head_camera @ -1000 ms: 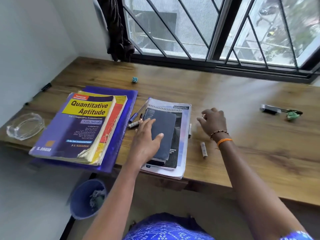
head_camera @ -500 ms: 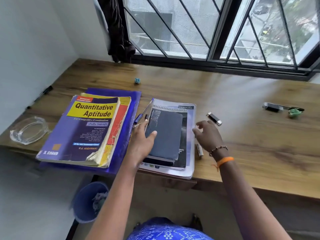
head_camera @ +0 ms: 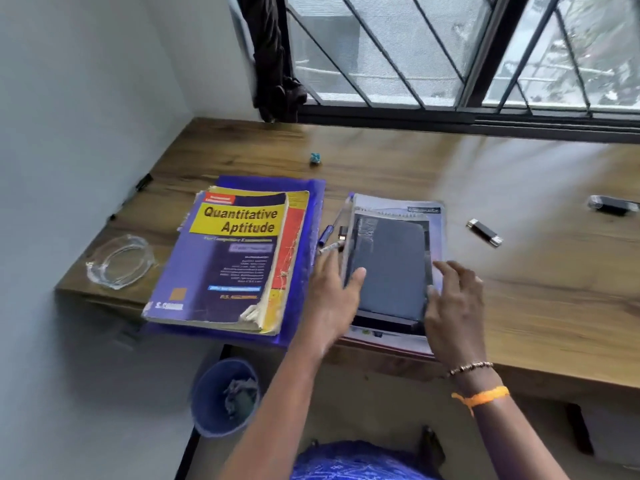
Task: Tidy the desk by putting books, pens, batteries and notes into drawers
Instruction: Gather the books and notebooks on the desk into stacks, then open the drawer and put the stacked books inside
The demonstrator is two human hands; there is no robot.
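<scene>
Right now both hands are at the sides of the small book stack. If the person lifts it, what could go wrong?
1. The dark notebook lies loose on the spiral notebook; with the left hand and right hand only at its edges, it may slide off when tilted.
2. The pens lie against the stack's left side and may roll.
3. The stack overhangs the desk edge above the waste bin; something could drop in.

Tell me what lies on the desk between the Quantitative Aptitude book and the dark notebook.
In the head view, a blue pen, a small white marker and a small dark item lie between the Quantitative Aptitude book and the dark notebook.
</scene>
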